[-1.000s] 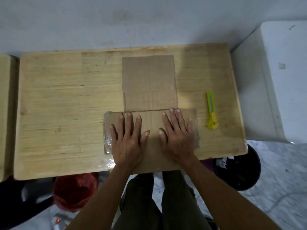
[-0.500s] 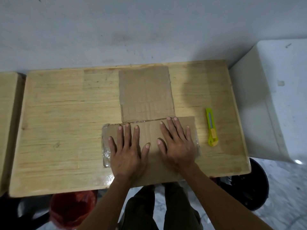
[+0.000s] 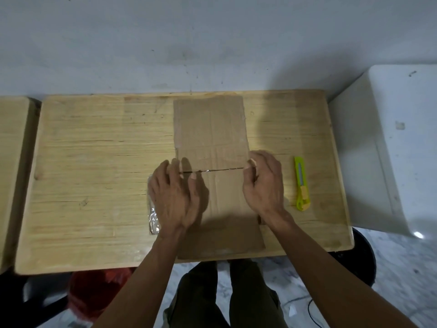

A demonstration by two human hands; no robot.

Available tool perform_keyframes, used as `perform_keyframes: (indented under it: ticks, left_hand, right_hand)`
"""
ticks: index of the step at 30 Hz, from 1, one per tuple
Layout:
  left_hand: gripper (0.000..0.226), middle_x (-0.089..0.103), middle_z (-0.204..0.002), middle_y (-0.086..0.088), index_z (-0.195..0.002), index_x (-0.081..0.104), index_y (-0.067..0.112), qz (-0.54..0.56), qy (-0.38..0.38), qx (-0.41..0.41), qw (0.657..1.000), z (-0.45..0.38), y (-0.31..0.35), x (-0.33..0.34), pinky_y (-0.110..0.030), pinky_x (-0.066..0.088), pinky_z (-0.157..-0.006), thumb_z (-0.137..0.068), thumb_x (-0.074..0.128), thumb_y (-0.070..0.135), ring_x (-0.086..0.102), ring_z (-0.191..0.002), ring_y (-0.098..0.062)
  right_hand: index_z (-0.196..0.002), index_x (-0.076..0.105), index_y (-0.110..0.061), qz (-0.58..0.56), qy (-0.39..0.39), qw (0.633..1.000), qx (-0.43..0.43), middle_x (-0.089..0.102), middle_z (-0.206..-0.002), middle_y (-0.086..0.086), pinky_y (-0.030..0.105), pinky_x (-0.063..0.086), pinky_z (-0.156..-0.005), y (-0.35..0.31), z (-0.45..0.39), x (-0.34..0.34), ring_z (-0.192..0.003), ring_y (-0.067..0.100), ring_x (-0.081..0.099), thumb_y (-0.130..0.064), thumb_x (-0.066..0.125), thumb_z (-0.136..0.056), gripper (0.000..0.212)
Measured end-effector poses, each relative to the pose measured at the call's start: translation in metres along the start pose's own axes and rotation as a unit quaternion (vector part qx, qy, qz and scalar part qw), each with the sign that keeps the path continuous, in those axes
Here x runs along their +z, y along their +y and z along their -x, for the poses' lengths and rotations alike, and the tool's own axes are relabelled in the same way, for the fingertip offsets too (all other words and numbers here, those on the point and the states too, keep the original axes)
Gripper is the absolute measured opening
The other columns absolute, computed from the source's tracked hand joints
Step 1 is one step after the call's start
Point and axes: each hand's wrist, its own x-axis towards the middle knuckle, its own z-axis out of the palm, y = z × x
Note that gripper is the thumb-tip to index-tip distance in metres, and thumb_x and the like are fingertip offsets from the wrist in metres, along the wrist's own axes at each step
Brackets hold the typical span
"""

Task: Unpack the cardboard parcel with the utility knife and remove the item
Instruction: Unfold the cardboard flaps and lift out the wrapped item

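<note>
A flat brown cardboard parcel [image 3: 210, 133] lies in the middle of the wooden table [image 3: 89, 166], with a thin slit running across its width. My left hand [image 3: 173, 197] grips the parcel's left edge at the slit, fingers curled. My right hand [image 3: 263, 183] pinches the right edge at the slit's other end. A strip of clear plastic tape [image 3: 152, 216] shows beside my left hand. The yellow-green utility knife [image 3: 301, 183] lies on the table to the right of my right hand, untouched.
A white box-like unit [image 3: 387, 147] stands against the table's right end. Another wooden table [image 3: 11, 174] adjoins on the left. A red bag [image 3: 94, 292] and a dark bin [image 3: 364, 256] sit on the floor below the front edge.
Both hands lay flat on the near half of the parcel. They have spread apart to its left and right edges at the slit and curled onto the cardboard. The camera tilted.
</note>
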Motion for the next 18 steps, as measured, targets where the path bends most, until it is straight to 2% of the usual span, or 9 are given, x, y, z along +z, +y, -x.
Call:
perform_keyframes:
  ticks: [2, 4, 8, 12, 15, 18]
  left_hand:
    - [0.056, 0.044, -0.147, -0.023, -0.14, 0.048, 0.007, 0.012, 0.018, -0.026, 0.999, 0.004, -0.008, -0.008, -0.055, 0.032, -0.112, -0.097, 0.045, 0.044, 0.039, -0.136, -0.04]
    - [0.059, 0.045, -0.146, -0.025, -0.14, 0.047, 0.006, 0.005, 0.021, -0.041, 0.999, 0.016, -0.017, -0.016, -0.056, 0.034, -0.11, -0.096, 0.047, 0.045, 0.04, -0.135, -0.041]
    - [0.07, 0.041, -0.148, -0.02, -0.143, 0.045, 0.011, 0.04, -0.038, -0.112, 0.992, 0.05, -0.03, -0.036, -0.06, 0.038, -0.107, -0.089, 0.05, 0.056, 0.035, -0.136, -0.038]
    - [0.068, 0.048, -0.145, -0.005, -0.135, 0.056, 0.026, 0.049, -0.11, -0.024, 0.992, 0.082, -0.037, -0.048, -0.051, 0.04, -0.108, -0.085, 0.047, 0.07, 0.038, -0.135, -0.029]
    - [0.07, 0.051, -0.144, -0.001, -0.133, 0.06, 0.034, 0.004, -0.166, 0.067, 0.984, 0.093, -0.046, -0.047, -0.05, 0.037, -0.11, -0.084, 0.041, 0.08, 0.04, -0.137, -0.025]
    - [0.077, 0.046, -0.147, -0.002, -0.133, 0.06, 0.036, -0.016, -0.177, 0.088, 0.98, 0.092, -0.049, -0.049, -0.048, 0.034, -0.113, -0.077, 0.044, 0.086, 0.036, -0.139, -0.025]
  right_hand:
    - [-0.123, 0.062, -0.012, -0.03, 0.036, 0.999, 0.023, 0.059, -0.126, 0.006, 0.033, 0.041, -0.104, 0.006, 0.01, -0.009, -0.119, 0.022, 0.05, -0.017, 0.057, -0.092, 0.032]
    - [-0.122, 0.062, -0.01, -0.028, 0.047, 0.998, 0.044, 0.061, -0.125, 0.009, 0.026, 0.038, -0.102, 0.013, 0.026, -0.016, -0.117, 0.025, 0.053, -0.019, 0.059, -0.09, 0.034]
    - [-0.127, 0.06, -0.008, -0.053, 0.014, 0.995, 0.084, 0.06, -0.128, 0.01, 0.034, 0.045, -0.101, 0.017, 0.068, -0.027, -0.12, 0.026, 0.054, -0.032, 0.06, -0.086, 0.047]
    - [-0.119, 0.065, -0.018, -0.093, -0.077, 0.985, 0.122, 0.064, -0.119, -0.001, 0.027, 0.045, -0.094, 0.008, 0.106, -0.04, -0.113, 0.016, 0.056, -0.038, 0.066, -0.083, 0.041]
    - [-0.12, 0.065, -0.024, -0.089, -0.154, 0.979, 0.1, 0.062, -0.126, -0.008, 0.029, 0.043, -0.102, 0.011, 0.12, -0.048, -0.121, 0.01, 0.051, -0.047, 0.07, -0.08, 0.046]
    - [-0.125, 0.063, -0.024, -0.088, -0.188, 0.976, 0.059, 0.056, -0.134, -0.012, 0.026, 0.036, -0.107, 0.012, 0.123, -0.053, -0.129, 0.005, 0.043, -0.056, 0.07, -0.075, 0.059]
